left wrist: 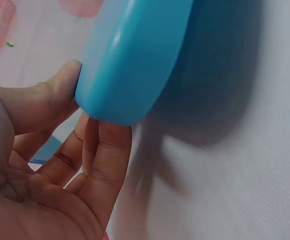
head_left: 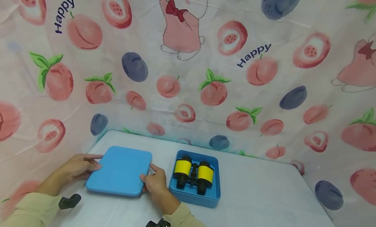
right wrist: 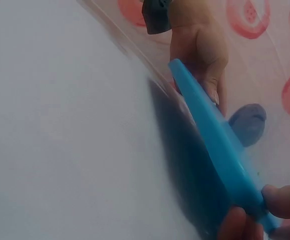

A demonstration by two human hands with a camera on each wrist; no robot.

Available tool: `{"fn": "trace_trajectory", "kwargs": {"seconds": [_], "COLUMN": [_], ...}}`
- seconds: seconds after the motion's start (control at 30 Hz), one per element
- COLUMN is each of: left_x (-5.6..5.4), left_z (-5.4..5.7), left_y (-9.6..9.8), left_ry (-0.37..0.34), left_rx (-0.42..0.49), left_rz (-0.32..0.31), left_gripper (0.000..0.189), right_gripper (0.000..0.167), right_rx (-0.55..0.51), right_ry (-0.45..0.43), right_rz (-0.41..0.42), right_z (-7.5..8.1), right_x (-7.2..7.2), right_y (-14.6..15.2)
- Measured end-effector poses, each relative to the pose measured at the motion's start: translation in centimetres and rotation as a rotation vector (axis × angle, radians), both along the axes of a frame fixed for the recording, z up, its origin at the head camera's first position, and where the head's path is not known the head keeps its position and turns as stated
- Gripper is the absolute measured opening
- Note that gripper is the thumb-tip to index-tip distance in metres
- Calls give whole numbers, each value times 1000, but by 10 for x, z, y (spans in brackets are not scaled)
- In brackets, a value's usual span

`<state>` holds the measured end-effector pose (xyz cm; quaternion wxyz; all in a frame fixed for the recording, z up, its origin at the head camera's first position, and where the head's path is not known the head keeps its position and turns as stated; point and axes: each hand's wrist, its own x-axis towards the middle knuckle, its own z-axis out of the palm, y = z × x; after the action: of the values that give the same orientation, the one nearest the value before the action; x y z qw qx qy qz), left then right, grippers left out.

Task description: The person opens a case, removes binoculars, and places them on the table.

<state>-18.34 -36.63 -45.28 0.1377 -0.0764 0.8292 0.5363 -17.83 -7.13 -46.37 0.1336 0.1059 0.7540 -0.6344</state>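
Note:
A flat blue lid (head_left: 120,170) with rounded corners is held between both hands, left of a matching box. My left hand (head_left: 79,167) pinches its left edge, thumb on top and fingers beneath; the left wrist view shows the lid (left wrist: 129,65) raised above the white surface, with its shadow below. At the opposite edge my right hand (head_left: 155,179) grips with the thumb over the top and fingers under. In the right wrist view the lid (right wrist: 220,145) appears edge-on. The blue box (head_left: 196,198) sits uncovered, holding black and yellow binoculars (head_left: 193,174).
A white table (head_left: 258,194) lies under everything. Behind and beside it hangs a cloth (head_left: 182,73) printed with peaches, plums and rabbit figures. A dark wrist device (head_left: 70,201) is strapped at the left sleeve, and another (head_left: 158,223) is at the right.

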Motion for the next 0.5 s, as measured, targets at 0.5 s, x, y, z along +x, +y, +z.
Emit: {"fn": "trace_trajectory", "kwargs": {"seconds": [0.5], "left_x": [0], "left_z": [-6], "left_y": [-2], "left_ry": [1], "left_rx": [-84], "left_rz": [-2], "left_gripper": [69], "right_gripper": [59], "right_rx": [49], "right_ry": [-11], "right_rz": [47], "right_z": [-1], "right_x": [0], "right_y": [-3]}}
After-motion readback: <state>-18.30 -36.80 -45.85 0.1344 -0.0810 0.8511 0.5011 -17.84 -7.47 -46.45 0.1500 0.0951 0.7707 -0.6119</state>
